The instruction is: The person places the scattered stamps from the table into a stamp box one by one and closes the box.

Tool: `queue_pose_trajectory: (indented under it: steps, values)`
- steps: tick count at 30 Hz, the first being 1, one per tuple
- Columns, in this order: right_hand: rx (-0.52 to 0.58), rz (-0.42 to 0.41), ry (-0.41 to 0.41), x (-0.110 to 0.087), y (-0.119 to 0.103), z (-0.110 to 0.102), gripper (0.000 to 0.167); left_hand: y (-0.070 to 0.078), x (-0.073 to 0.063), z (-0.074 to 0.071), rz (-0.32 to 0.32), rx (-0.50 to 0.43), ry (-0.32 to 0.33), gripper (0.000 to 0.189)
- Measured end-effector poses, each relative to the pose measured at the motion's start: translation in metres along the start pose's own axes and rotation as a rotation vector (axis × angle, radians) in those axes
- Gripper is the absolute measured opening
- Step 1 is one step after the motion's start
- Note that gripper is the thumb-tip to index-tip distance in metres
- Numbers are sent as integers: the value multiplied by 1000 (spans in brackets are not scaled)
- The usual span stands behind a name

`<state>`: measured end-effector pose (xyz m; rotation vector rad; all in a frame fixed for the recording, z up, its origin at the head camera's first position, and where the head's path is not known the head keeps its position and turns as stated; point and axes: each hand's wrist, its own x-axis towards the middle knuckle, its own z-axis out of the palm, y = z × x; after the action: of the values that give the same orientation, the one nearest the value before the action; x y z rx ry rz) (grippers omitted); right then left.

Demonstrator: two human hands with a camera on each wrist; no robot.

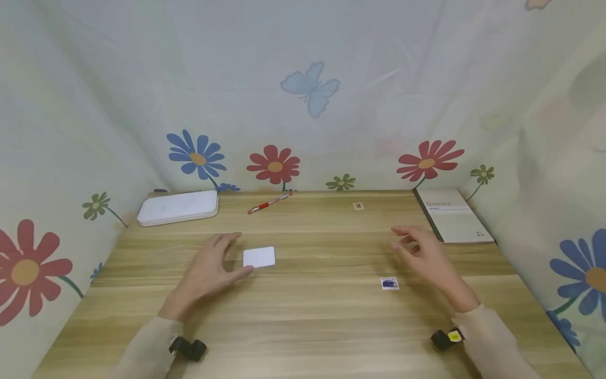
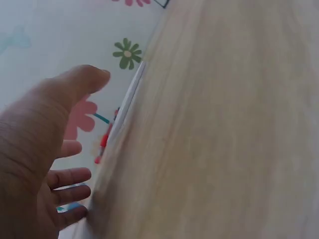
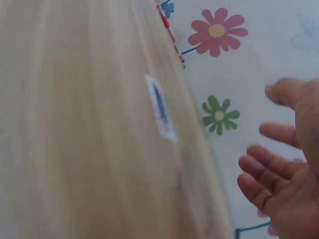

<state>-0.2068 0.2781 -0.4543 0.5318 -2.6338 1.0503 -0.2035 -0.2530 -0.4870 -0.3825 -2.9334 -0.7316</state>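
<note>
My left hand (image 1: 203, 273) hovers over the left side of the table with its fingers spread and holds nothing. A small white rectangular card-like piece (image 1: 259, 257) with rounded corners lies flat just to its right, and the thumb tip overlaps its lower left edge in the head view. On the other side, my right hand (image 1: 428, 260) is held over the table, fingers loosely bent, nothing in its grasp. A small stamp-like paper (image 1: 390, 283) with a white border and a dark blue picture lies left of that hand. The right wrist view shows this paper (image 3: 160, 108) at a slant.
A white case (image 1: 179, 208) sits at the back left of the wooden table (image 1: 303, 326). Near the back edge lie a red pen (image 1: 270, 202) and a second small stamp-like paper (image 1: 358, 206). A notebook (image 1: 454, 218) lies back right. Flowered cloth (image 1: 355, 121) surrounds the table.
</note>
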Motion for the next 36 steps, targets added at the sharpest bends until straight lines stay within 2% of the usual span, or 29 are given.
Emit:
queue_pose_trajectory:
  steps: [3, 6, 10, 15, 20, 25, 30, 36]
  values:
    - [83, 46, -103, -11, 9, -1, 42, -11, 0, 7, 11, -22, 8, 104]
    - [93, 89, -179, -23, 19, 1, 46, -17, 3, 11, 18, -32, 22, 104]
    - [42, 46, -216, -34, 30, 2, 51, -18, 7, 13, 33, -29, 35, 104]
    - [-63, -32, -219, -37, 33, 5, 46, -19, 10, 14, 59, -34, 71, 95]
    - [-59, -90, -179, -39, 33, 8, 34, -19, 9, 17, 67, -53, 88, 84]
    - [-57, -125, -151, -41, 34, 12, 28, -20, 8, 19, 68, -60, 74, 80]
    - [-45, -112, -163, -40, 34, 12, 28, -20, 9, 19, 73, -60, 54, 68]
    - [-21, -89, -193, -39, 32, 12, 26, -21, 8, 19, 43, -92, 40, 61]
